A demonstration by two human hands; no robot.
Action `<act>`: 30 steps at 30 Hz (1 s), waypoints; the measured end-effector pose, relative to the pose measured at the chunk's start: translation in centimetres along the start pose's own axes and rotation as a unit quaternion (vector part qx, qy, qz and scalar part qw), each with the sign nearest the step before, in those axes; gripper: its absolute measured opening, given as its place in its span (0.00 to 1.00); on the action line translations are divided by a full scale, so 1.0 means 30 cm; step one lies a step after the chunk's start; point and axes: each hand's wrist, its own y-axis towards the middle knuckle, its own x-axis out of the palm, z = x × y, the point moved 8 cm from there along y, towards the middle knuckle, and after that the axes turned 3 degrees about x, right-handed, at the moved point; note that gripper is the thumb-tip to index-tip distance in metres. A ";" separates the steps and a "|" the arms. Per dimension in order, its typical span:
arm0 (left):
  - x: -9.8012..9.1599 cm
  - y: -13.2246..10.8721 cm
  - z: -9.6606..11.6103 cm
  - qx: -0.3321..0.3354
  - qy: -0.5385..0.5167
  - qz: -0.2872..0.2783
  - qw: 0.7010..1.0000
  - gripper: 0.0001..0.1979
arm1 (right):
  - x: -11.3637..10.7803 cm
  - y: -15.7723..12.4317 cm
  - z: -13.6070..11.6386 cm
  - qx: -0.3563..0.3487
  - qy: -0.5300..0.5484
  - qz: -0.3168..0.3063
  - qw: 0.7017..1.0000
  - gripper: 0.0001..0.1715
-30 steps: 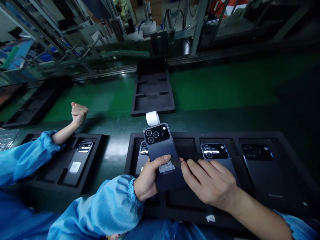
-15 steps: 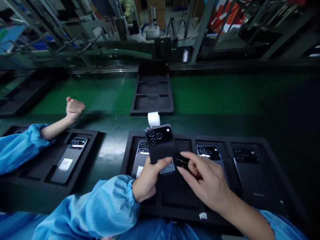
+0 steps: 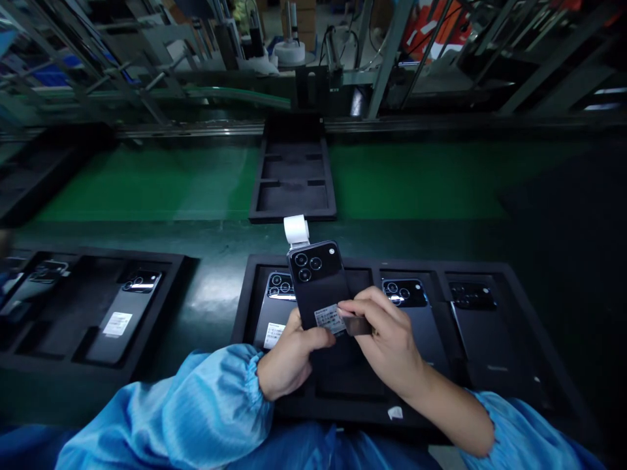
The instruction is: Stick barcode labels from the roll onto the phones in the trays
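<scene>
My left hand (image 3: 289, 362) is closed round a dark smartphone (image 3: 318, 281), its back and three-ring camera panel facing me, its thumb near a white printed label (image 3: 329, 318) on the lower back. In my closed right hand (image 3: 386, 333) is a small flat shiny plate (image 3: 357, 325), whose exact kind I cannot make out. Its fingertips are at the label's upper right edge. Beneath my hands lies a black compartment tray (image 3: 362, 408), holding a labelled phone (image 3: 272, 320) on the left, another phone (image 3: 409, 297) behind my right hand and a third phone (image 3: 482, 339) at far right.
A white roll (image 3: 296, 230) shows just beyond the held phone's top. Another black tray (image 3: 294, 196) lies on the green belt (image 3: 210, 183). To the left, a tray (image 3: 161, 313) holds a labelled phone (image 3: 128, 313) and others. A white scrap (image 3: 395, 412) rests on the near tray's front rim.
My right hand has moved left and up, bringing its fingertips onto the label's edge; the plate now shows its flat face. My left thumb sits lower. A co-worker's arm has left the tray at left.
</scene>
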 end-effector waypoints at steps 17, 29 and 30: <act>0.054 0.024 0.039 0.065 0.029 -0.076 0.995 0.13 | 0.063 -0.011 -0.041 0.023 -0.036 -0.072 0.996 0.08; 0.049 0.003 0.017 -0.007 -0.041 -0.084 0.996 0.19 | 0.028 0.006 0.006 0.022 -0.111 0.021 0.993 0.15; 0.051 0.001 0.018 -0.010 -0.046 -0.084 0.995 0.21 | 0.028 0.008 0.011 0.027 -0.115 0.026 0.993 0.18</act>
